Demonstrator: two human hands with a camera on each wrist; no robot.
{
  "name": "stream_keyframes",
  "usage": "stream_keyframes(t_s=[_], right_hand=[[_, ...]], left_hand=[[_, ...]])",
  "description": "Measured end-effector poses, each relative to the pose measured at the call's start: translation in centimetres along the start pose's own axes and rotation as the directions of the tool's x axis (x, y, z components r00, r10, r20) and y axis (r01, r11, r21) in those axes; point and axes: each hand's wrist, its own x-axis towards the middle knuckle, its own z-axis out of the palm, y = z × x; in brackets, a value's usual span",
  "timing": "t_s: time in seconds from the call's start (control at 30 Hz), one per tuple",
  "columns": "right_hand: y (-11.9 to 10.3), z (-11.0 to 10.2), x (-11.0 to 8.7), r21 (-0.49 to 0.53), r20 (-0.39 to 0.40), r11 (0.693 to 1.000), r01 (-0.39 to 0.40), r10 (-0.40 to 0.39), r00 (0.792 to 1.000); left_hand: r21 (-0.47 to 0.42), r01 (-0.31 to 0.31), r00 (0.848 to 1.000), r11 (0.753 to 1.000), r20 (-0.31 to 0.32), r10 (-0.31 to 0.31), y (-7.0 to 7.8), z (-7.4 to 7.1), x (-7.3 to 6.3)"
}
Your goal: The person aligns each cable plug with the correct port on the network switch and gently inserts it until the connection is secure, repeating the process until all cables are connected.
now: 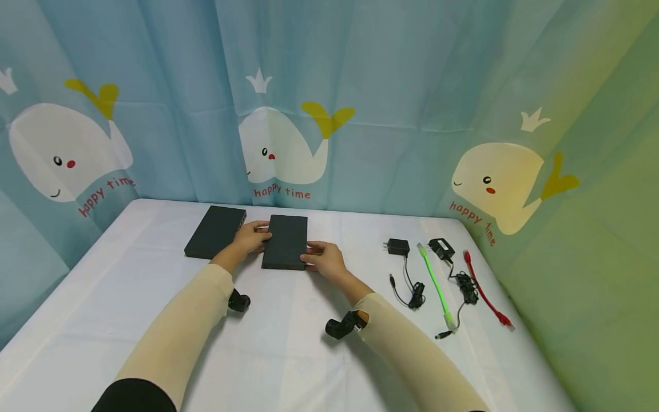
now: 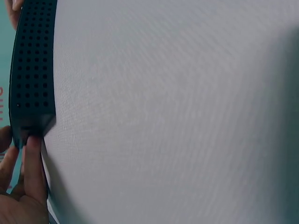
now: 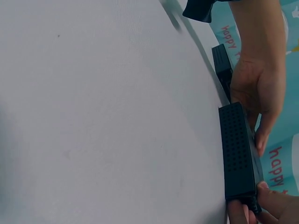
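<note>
Both hands hold a flat black network switch [image 1: 285, 243] by its two short sides, over the white table. My left hand [image 1: 252, 236] grips its left side, and my right hand [image 1: 325, 260] pinches the right side with the thumb on top and fingers below. A perforated long wall of the switch [image 2: 35, 60] faces the left wrist camera, the left hand's fingers [image 2: 33, 163] at its lower end. The right wrist view has the same wall between the left hand [image 3: 257, 88] and the right hand [image 3: 268, 205]. Just left lies a second black switch [image 1: 215, 232], ports along its right side.
On the right of the table [image 1: 288, 343] lie two black power adapters [image 1: 399, 247] [image 1: 441, 249] with bundled cords, a green network cable [image 1: 435, 280] and a red one [image 1: 484, 292]. A blue whale-print curtain [image 1: 391, 114] hangs behind, and a green curtain [image 1: 592, 297] at the right.
</note>
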Motion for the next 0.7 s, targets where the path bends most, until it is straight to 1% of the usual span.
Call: stream_keyframes(t_s=[0.13, 0.3, 0.53, 0.7], right_hand=[[0.3, -0.5, -0.1, 0.012, 0.001, 1.0, 0.01, -0.01, 1.0], [0.7, -1.0, -0.5, 0.029, -0.003, 1.0, -0.002, 0.002, 1.0], [0.9, -1.9, -1.5, 0.044, -0.017, 0.999, -0.007, 0.008, 1.0], [1.1, -2.3, -2.0, 0.062, -0.027, 0.998, -0.007, 0.009, 1.0]], left_hand=[[-0.033, 0.017, 1.0, 0.999, -0.001, -0.017, -0.1, 0.2, 0.0], [-0.068, 0.021, 1.0, 0.997, 0.011, -0.02, -0.5, 0.6, 0.1], [-0.102, 0.0, 0.999, 0.995, 0.043, 0.005, -0.6, 1.4, -0.3], [-0.141, -0.001, 0.998, 0.99, 0.063, 0.01, -0.6, 1.8, -0.7]])
